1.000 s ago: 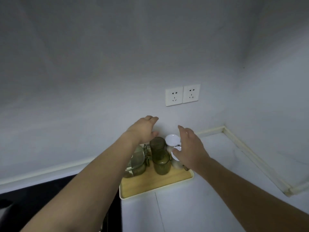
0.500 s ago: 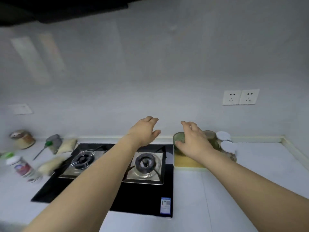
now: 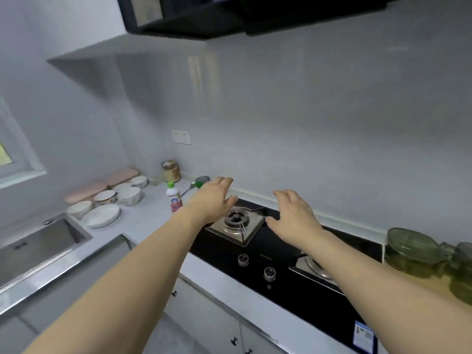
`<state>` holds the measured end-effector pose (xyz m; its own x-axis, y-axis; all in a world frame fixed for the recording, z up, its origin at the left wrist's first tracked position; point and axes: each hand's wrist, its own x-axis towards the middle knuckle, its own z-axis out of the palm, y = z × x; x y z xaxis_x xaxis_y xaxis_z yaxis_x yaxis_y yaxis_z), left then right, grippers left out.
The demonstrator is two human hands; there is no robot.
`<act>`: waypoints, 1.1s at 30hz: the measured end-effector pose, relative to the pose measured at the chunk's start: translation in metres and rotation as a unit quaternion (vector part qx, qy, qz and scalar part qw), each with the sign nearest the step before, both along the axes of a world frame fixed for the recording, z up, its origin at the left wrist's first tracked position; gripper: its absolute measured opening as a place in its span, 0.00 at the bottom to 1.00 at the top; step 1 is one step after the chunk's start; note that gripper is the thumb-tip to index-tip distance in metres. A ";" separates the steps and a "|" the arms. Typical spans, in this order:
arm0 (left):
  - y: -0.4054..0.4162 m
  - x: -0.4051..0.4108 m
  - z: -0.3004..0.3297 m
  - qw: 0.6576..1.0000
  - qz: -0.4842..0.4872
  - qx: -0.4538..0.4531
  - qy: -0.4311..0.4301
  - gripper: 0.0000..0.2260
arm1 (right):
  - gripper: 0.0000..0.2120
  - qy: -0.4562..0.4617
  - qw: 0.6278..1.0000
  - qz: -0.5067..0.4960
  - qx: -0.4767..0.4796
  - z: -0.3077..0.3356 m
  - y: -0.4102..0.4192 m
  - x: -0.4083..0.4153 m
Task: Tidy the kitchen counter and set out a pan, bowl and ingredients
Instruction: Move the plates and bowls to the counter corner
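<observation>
Both arms reach out over the black gas hob. My left hand hovers above the far-left corner of the hob with fingers spread and nothing in it. My right hand hangs over the hob beside the left burner, also empty with fingers apart. Several white bowls and a shallow white dish stand on the counter left of the hob. A small white bottle with a green cap stands near my left wrist. No pan is in view.
A steel sink is at the left edge. Pink-lidded boxes, a brown jar and a green-handled scoop line the back wall. Green glass jars on a wooden tray sit at the right. A black hood hangs overhead.
The view has swung left from the tray of green glassware in the corner, across the hob, to the sink side. Both hands stayed outstretched and empty, now over the left burner.
</observation>
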<state>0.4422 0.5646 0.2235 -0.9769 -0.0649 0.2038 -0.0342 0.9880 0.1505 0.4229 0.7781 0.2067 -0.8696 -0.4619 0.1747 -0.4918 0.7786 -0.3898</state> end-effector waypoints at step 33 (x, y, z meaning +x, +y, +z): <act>-0.487 0.096 -0.064 0.974 0.215 0.060 -0.049 0.25 | 0.31 -0.026 0.980 0.188 0.055 -0.037 -0.509 -0.007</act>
